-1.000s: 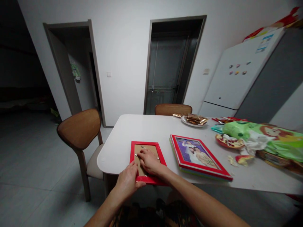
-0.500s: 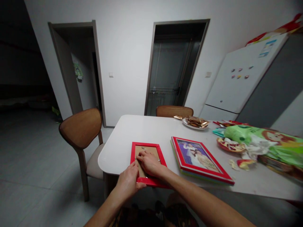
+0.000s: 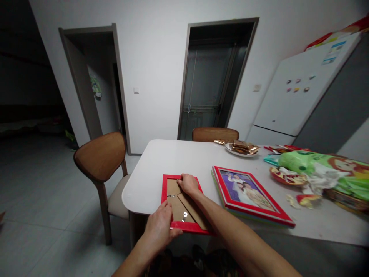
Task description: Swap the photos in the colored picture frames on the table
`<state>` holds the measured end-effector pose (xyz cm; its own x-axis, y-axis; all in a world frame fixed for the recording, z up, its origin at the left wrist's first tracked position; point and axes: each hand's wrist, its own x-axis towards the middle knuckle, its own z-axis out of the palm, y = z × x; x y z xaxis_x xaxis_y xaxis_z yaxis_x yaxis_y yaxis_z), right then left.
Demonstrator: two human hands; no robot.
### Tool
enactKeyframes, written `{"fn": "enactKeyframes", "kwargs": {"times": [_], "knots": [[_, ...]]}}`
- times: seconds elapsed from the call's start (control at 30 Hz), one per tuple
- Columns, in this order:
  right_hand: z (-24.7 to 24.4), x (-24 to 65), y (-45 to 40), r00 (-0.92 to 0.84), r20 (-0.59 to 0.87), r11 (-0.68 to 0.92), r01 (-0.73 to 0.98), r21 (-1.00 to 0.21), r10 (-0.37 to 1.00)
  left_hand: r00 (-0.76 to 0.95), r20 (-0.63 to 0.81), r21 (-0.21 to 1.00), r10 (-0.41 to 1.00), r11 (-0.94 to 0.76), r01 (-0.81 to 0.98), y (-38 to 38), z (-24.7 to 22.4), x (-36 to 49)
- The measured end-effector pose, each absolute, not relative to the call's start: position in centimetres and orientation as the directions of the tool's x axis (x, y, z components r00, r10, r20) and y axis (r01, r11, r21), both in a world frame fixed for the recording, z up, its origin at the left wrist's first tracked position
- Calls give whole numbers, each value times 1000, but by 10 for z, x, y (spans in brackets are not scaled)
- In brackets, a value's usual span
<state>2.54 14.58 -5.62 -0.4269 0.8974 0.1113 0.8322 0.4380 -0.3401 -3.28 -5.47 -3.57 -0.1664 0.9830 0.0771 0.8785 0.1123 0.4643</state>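
Note:
A red picture frame [image 3: 164, 188] lies back side up at the near edge of the white table, its brown backing board [image 3: 174, 209] showing with small metal fittings. My left hand [image 3: 160, 223] grips the frame's near left corner, thumb along the front rim. My right hand [image 3: 188, 183] is closed at the far part of the backing, fingertips down on it; what they pinch is hidden. A brown stand flap [image 3: 193, 209] slants across the board under my right forearm. Right of it lies another red frame [image 3: 248, 192] with a photo of people, stacked on something green-edged.
A plate [image 3: 242, 154] of gold-wrapped packets stands at the back of the table [image 3: 138, 184]. Pomegranate pieces [image 3: 288, 177], crumpled tissue and a green package [image 3: 325, 163] lie on the right. Wooden chairs [image 3: 100, 156] stand left and behind.
My right hand has moved away from me, toward the frame's far side, and its fingers have drawn together. The stand flap and a metal fitting now show. The view has shifted slightly.

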Motion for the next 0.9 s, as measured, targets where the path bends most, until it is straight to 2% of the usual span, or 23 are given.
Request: {"fn": "enactKeyframes", "kwargs": {"times": [0.13,0.27,0.43,0.6,0.7,0.77,0.83,0.9], "knots": [[-54,23,148,-368,91,375,853,-364,925,-174,76,482,982,117,868,-56,-31,-31],[-51,26,149,-339,110,353,838,-416,934,-163,54,445,985,122,887,-59,-20,-29],[-46,35,145,-374,187,414,745,-522,908,-152,12,363,988,137,921,-54,-21,-14],[-38,52,136,-419,284,498,603,-623,862,-18,16,338,1000,12,941,-37,-41,5],[-29,72,133,-411,330,519,538,-664,850,-4,95,402,996,-34,915,-35,-44,1],[-23,88,131,-353,347,482,444,-755,869,-48,188,488,981,-51,871,-37,-37,-8],[-21,99,122,-264,305,375,277,-885,915,-139,299,614,944,-78,785,-37,-24,-16],[-23,103,105,-237,152,178,90,-980,960,-261,388,757,884,-145,637,-33,-7,-18]]}}
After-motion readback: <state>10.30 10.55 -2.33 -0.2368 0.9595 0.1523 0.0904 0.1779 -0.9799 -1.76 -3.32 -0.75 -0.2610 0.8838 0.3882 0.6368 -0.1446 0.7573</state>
